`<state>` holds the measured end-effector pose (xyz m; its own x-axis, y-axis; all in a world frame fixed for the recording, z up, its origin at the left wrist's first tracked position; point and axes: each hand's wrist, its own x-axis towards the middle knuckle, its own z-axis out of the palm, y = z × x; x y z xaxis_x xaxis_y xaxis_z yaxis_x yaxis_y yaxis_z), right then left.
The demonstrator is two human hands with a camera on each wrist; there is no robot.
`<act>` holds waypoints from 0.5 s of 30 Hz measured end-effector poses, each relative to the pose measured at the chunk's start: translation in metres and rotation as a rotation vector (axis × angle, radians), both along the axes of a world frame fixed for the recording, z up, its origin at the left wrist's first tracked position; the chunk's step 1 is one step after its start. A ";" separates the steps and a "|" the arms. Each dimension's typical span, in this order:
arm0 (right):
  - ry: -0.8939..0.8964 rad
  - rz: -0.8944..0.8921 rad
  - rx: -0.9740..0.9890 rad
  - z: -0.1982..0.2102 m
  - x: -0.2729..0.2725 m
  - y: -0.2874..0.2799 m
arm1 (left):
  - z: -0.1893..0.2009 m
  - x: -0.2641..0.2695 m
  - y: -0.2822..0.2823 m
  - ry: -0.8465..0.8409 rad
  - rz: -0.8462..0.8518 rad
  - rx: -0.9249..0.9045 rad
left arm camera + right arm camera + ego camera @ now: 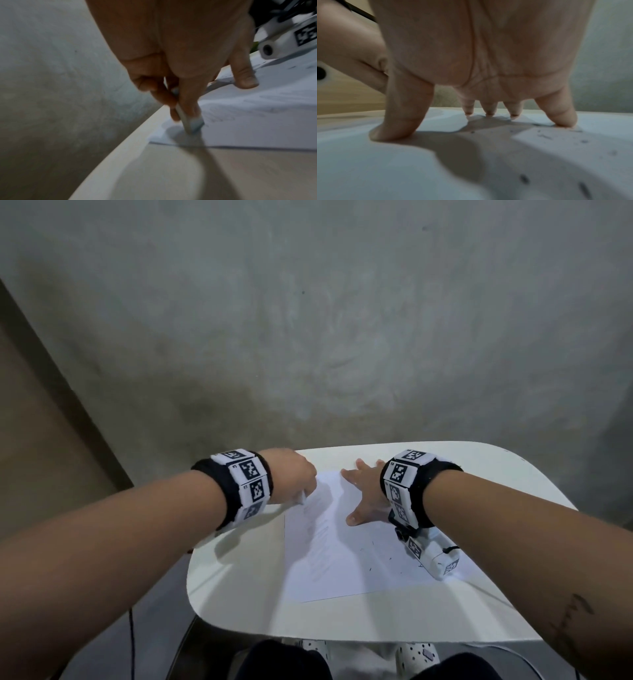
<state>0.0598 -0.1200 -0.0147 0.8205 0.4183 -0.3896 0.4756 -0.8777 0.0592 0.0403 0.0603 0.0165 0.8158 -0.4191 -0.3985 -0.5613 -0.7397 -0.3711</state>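
left wristband (245,484): black band with white tiles that bear black square markers, worn just behind the left hand.
left hand (291,475): over the far left part of the tabletop, knuckles up, pointing down at the sheet.
fingers (187,97): curled together and clamped on the eraser; the thumb stands apart to the right, clear of it.
eraser (187,121): small pale flat block, held steeply tilted, its lower end touching the sheet near the far left corner.
sheet of paper (342,563): white, lying flat in the middle of the tabletop; faint grey pencil strokes down its left half, small dark specks on its right half.
right hand (364,491): on the far right part of the sheet, palm arched above it.
fingertips (563,119): spread well apart and straight, all five pressing down on the paper; nothing is gripped.
right wristband (404,484): same marked band; a white camera block (433,556) hangs below the wrist over the sheet's right side.
tabletop (236,594): pale, with rounded corners.
wall (308,320): grey, mottled, beyond the far edge.
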 end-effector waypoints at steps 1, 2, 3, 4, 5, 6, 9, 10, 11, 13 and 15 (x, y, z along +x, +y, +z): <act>-0.001 0.001 0.000 0.001 0.000 0.000 | 0.004 0.001 -0.002 0.020 0.017 0.030; -0.002 0.003 -0.001 0.001 0.000 0.000 | 0.007 0.003 -0.007 0.022 0.032 0.042; -0.002 0.007 -0.002 0.002 0.000 0.000 | 0.008 0.005 -0.014 0.004 0.040 0.033; -0.004 0.011 0.000 0.002 0.000 0.000 | 0.007 0.007 -0.019 -0.031 0.039 0.010; -0.008 0.013 0.002 0.002 0.000 0.000 | 0.005 0.008 -0.021 -0.067 0.028 -0.016; -0.011 0.015 0.000 0.002 0.000 0.000 | 0.002 0.008 -0.021 -0.100 0.001 -0.041; -0.002 0.007 -0.006 -0.001 0.001 0.001 | -0.006 0.000 -0.004 -0.093 -0.057 -0.040; 0.000 0.004 -0.004 -0.001 0.001 0.001 | -0.006 -0.004 0.002 -0.055 -0.057 -0.012; -0.002 0.004 -0.002 -0.001 0.001 0.001 | -0.004 -0.007 0.005 -0.016 -0.049 0.012; -0.009 0.006 0.001 0.000 0.000 0.001 | 0.002 -0.006 0.001 -0.006 -0.048 0.055; -0.006 0.012 -0.011 0.002 0.000 0.000 | 0.002 -0.002 -0.010 -0.080 -0.053 0.046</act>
<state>0.0593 -0.1197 -0.0127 0.8178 0.4239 -0.3893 0.4856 -0.8712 0.0715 0.0387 0.0508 0.0190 0.8228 -0.4458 -0.3525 -0.5667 -0.6908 -0.4490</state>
